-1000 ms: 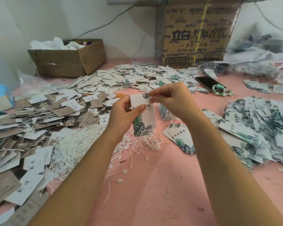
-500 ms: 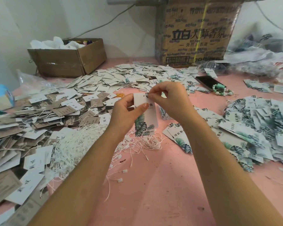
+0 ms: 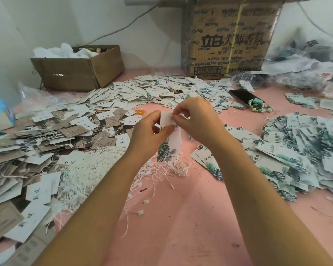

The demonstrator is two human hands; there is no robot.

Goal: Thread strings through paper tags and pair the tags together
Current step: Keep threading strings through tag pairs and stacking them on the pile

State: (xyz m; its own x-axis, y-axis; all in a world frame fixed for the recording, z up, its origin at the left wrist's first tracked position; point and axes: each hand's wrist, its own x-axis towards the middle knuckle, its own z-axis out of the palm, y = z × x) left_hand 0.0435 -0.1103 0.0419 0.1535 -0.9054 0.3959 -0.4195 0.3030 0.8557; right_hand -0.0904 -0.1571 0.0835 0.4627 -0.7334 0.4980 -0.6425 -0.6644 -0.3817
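Pink tabletop (image 3: 181, 217) is stretching bare nearest us, under both forearms. Just below and left of the grip, loose white strings (image 3: 88, 169) are lying in a tangled heap, a few with small plastic ends. Our left hand (image 3: 148, 135) is pinching 1 leaf-print tag (image 3: 171, 144) by its left edge, holding it upright above the strings. Our right hand (image 3: 196, 120) is pinching narrowly at the tag's top edge. Those fingertips are covering the spot, so we cannot tell whether a string end is between them. Right of the grip, more leaf-print tags (image 3: 296, 150) are spreading out, and left of it brown and white tags (image 3: 46, 135) are piling up. Beyond the grip, a phone (image 3: 242, 96) and a bead bracelet (image 3: 260, 107) are lying, then a small open carton (image 3: 79, 72) and a big printed carton (image 3: 229, 39).

We are judging the threading as the risk. A limp string end could miss the hole or slip back out if the right pinch loosens, and a hard tug could tear the paper.

Against 0.5 s ago, both hands are staying almost where they were and the tag is barely shifting.
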